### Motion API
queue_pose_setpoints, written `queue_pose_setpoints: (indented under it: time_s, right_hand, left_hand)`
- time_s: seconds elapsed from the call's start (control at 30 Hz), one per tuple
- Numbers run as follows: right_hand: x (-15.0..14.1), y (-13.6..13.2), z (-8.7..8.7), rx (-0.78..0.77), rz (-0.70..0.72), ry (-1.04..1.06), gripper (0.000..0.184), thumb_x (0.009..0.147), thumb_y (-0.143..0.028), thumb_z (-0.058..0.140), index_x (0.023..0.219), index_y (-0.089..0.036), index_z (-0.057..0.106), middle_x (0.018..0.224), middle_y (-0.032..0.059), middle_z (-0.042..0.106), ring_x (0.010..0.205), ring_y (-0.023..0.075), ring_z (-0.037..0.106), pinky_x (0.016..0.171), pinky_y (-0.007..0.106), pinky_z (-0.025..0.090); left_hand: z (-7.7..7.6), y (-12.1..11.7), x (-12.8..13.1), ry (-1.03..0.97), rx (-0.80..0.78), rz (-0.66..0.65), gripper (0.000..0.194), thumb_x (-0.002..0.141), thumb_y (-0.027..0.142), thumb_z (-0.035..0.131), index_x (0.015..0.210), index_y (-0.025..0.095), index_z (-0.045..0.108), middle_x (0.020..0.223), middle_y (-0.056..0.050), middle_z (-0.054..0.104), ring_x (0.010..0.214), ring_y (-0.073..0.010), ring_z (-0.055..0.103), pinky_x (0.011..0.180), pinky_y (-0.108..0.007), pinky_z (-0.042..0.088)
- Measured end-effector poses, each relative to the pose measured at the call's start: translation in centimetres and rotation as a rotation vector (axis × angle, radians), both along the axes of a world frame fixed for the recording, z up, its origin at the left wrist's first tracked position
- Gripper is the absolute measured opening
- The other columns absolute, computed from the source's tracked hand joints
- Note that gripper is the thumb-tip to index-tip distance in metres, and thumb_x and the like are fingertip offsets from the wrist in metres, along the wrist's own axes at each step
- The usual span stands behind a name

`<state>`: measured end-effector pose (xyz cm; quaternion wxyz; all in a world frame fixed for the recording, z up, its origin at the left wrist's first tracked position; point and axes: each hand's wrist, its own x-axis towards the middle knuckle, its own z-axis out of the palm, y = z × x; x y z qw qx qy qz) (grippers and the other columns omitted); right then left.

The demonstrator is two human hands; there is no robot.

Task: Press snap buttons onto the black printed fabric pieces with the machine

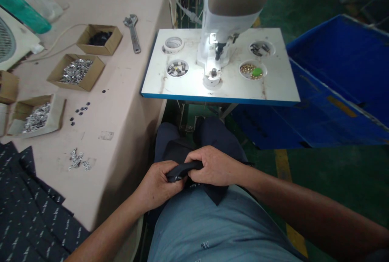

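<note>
Over my lap, a piece of dark printed fabric (184,170) is bunched between both hands, its small white lettering partly showing. My left hand (159,185) pinches the folded edge at its left end. Close beside it, my right hand (214,167) grips the same fold, thumb and fingers pressed together on it. A corner of the fabric hangs down against my shirt. In front of my knees stands a white press machine (212,51) with a lit die and a white worktop (188,90). Neither hand touches the machine.
On the table at left are cardboard boxes of metal snap parts (75,71), loose snaps (77,160), an adjustable wrench (133,33) and stacked dark printed fabric (33,209). Cups of small parts (251,71) are set into the worktop. Blue bins (334,79) stand at right.
</note>
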<state>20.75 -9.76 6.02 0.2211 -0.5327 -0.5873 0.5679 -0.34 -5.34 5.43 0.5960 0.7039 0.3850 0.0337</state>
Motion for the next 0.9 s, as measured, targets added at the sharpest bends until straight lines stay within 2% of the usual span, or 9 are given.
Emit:
queue_pose_setpoints:
  time_s: [0.37,0.63,0.8,0.9]
  right_hand:
    - [0.2,0.9,0.9,0.009,-0.012,0.019,0.014,0.069,-0.018,0.064,0.08,-0.016,0.073,0.066,-0.0031,0.063,0.061,0.0103,0.055,0.053,0.019,0.036]
    - [0.4,1.5,0.0,-0.144,0.021,0.107,0.01,0.07,-0.022,0.064,0.076,-0.016,0.069,0.063,-0.0044,0.058,0.057,0.0093,0.05,0.05,0.019,0.034]
    - [0.5,1.9,-0.7,-0.146,0.004,0.154,0.011,0.072,-0.025,0.066,0.078,-0.016,0.069,0.065,-0.0049,0.057,0.059,0.009,0.048,0.052,0.02,0.034]
    - [0.6,1.9,-0.8,-0.156,0.009,0.169,0.011,0.073,-0.026,0.066,0.079,-0.016,0.068,0.065,-0.005,0.056,0.059,0.0091,0.048,0.052,0.02,0.034]
  left_hand:
    - [0.5,0.0,-0.1,-0.013,-0.149,0.105,0.024,0.077,0.033,0.064,0.065,0.016,0.052,0.059,0.005,0.035,0.054,-0.0068,0.028,0.048,-0.019,0.023]
    - [0.8,0.3,-0.6,-0.052,-0.341,0.07,0.026,0.079,0.036,0.067,0.071,0.015,0.055,0.061,0.006,0.033,0.055,-0.0066,0.024,0.049,-0.02,0.02]
    - [0.3,0.5,-1.0,-0.039,-0.296,0.135,0.027,0.082,0.04,0.065,0.086,0.013,0.063,0.067,0.004,0.043,0.06,-0.0088,0.032,0.055,-0.021,0.027]
    - [0.0,0.6,-1.0,-0.056,-0.294,0.21,0.031,0.082,0.044,0.067,0.086,0.013,0.064,0.07,0.003,0.048,0.062,-0.0093,0.035,0.056,-0.021,0.029]
